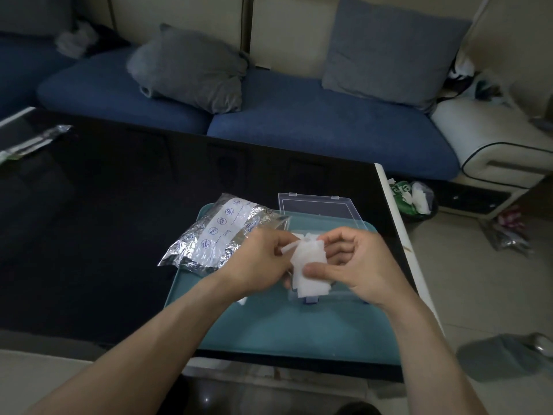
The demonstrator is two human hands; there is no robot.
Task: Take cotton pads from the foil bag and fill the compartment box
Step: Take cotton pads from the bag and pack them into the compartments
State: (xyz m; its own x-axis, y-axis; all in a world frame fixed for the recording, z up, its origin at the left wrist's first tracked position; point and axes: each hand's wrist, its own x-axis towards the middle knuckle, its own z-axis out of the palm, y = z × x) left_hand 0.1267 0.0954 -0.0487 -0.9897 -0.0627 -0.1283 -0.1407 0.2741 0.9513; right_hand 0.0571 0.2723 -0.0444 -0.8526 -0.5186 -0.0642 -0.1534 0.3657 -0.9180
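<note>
Blue sofa [299, 115] across the back, two grey cushions [191, 70] leaning on it, one left of centre, one to the right. Black glossy table [89, 205] in front, white edge along its right side. Teal tray [284, 333] at the near right corner of the table, carrying most of the work. Crinkled foil bag [215, 235] lying half on the tray's far left corner, half on the table, printed label facing up, mouth turned toward the hands. Clear compartment box [317, 205] open on the tray just right of the bag, lid tipped back toward the sofa; base mostly hidden behind the hands, blue latches showing at its near edge; contents cannot be made out. Left hand [257, 259] and right hand [356, 268] meeting above the box base. Bunch of white cotton pads [308, 265] between them: right thumb pressed on the front of the bunch, right fingers curled behind it; left fingers curled, pinching the left edge of the pads. Green bag [413, 196] with white scraps on the floor beyond the table's right edge. Grey slipper [502, 357] on the floor, near right. Long foil packet [33, 142] at the table's far left.
</note>
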